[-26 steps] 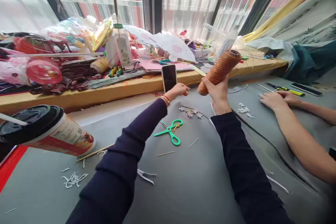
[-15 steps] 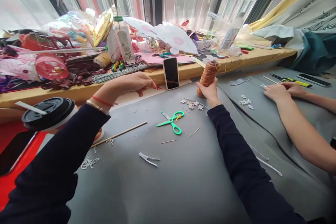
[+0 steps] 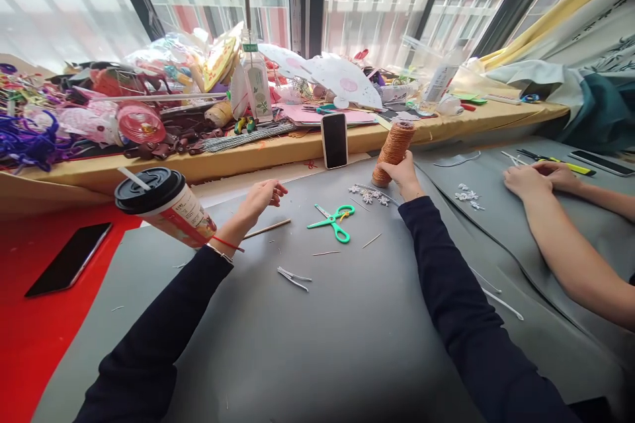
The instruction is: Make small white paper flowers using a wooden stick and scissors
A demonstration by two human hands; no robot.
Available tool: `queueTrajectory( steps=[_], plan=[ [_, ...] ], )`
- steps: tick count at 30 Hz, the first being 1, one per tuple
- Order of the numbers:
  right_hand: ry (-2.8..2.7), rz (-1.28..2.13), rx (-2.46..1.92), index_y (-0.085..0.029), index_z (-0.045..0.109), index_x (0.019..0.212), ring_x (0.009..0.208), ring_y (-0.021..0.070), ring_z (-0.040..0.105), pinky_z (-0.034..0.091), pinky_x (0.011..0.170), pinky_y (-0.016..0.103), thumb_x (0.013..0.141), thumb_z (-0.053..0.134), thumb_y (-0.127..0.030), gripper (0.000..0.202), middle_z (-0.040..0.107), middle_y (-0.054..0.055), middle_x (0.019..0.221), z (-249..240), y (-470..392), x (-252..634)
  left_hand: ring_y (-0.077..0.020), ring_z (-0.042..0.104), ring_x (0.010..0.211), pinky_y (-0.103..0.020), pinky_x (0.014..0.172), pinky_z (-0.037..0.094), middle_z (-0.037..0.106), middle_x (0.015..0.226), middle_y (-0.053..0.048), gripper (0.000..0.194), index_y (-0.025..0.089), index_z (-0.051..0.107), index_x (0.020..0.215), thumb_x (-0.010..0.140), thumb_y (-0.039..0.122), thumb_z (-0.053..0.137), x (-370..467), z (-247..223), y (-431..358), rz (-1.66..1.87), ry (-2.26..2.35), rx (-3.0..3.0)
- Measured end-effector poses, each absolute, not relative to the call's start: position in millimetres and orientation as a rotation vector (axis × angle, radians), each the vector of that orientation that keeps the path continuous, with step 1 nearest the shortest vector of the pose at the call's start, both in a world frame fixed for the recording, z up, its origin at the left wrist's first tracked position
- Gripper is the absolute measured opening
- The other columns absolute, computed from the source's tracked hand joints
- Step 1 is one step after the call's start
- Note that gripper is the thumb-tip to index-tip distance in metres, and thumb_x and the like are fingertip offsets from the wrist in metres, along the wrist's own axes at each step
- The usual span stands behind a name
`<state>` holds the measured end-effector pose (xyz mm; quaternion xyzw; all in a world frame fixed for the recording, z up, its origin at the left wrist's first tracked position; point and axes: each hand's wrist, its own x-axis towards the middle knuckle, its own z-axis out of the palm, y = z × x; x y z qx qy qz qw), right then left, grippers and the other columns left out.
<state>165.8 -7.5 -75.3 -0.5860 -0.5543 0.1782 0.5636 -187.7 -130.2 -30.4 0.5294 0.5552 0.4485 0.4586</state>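
My right hand (image 3: 404, 177) is wrapped round the lower part of a spool of orange-brown cord (image 3: 395, 147), which leans slightly to the right. My left hand (image 3: 262, 201) hovers over the grey mat with loosely curled fingers and nothing visible in them, near a thin wooden stick (image 3: 268, 228). Between the hands lie green scissors (image 3: 335, 221) with their blades apart. Small white knotted flowers (image 3: 368, 195) sit just left of my right wrist. Two short thin sticks (image 3: 326, 253) and some white cord pieces (image 3: 294, 277) are nearer to me.
A lidded paper cup (image 3: 171, 208) stands behind my left forearm, beside a dark phone (image 3: 69, 260) on red cloth. Another phone (image 3: 335, 141) leans against the cluttered ledge (image 3: 278, 149). At the right, another person's hands (image 3: 536, 178) work near a yellow cutter (image 3: 570, 166).
My left hand has come down and back from the ledge towards the mat. The view has shifted left, showing more of the cup. My right hand still holds the spool.
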Motion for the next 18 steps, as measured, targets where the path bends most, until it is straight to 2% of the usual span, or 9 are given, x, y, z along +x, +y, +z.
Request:
queueTrajectory(
  steps=[3, 7, 13, 18],
  plan=[
    [-1.256, 0.35, -1.345, -0.02, 0.029, 0.111, 0.091, 0.0186, 0.055, 0.044, 0.081, 0.035, 0.051, 0.065, -0.02, 0.071, 0.052, 0.008, 0.106, -67.3, -9.5, 165.3, -0.0122, 0.053, 0.064, -0.026, 0.063, 0.047, 0.059, 0.075, -0.007, 0.027, 0.012, 0.057, 0.062, 0.071, 0.032, 0.041, -192.5, -23.7, -128.4, 1.258, 1.31, 1.245],
    [-1.266, 0.266, -1.336, -0.02, 0.023, 0.118, 0.09, 0.0194, 0.055, 0.043, 0.082, 0.037, 0.05, 0.07, -0.028, 0.083, 0.052, 0.008, 0.104, -69.3, -6.5, 166.2, -0.0136, 0.057, 0.069, -0.029, 0.071, 0.047, 0.062, 0.079, -0.008, 0.024, 0.012, 0.054, 0.057, 0.069, 0.029, 0.041, -199.6, -5.3, -127.2, 1.461, 1.15, 1.102],
    [-1.299, 0.27, -1.37, -0.021, 0.026, 0.117, 0.088, 0.0195, 0.055, 0.044, 0.079, 0.036, 0.05, 0.069, -0.031, 0.08, 0.052, 0.006, 0.099, -77.5, -2.2, 164.3, -0.0154, 0.06, 0.072, -0.035, 0.083, 0.046, 0.063, 0.074, -0.006, 0.017, 0.015, 0.051, 0.056, 0.068, 0.024, 0.042, -221.5, 25.4, -129.4, 1.671, 0.984, 1.002],
    [-1.358, 0.248, -1.399, -0.017, 0.017, 0.124, 0.087, 0.0198, 0.054, 0.043, 0.08, 0.038, 0.055, 0.064, -0.032, 0.084, 0.05, 0.007, 0.098, -79.2, 0.5, 156.2, -0.0196, 0.058, 0.095, -0.036, 0.09, 0.041, 0.065, 0.089, -0.009, 0.016, 0.015, 0.048, 0.059, 0.071, 0.025, 0.046, -233.6, 55.6, -146.0, 1.727, 0.76, 1.105]
  ],
)
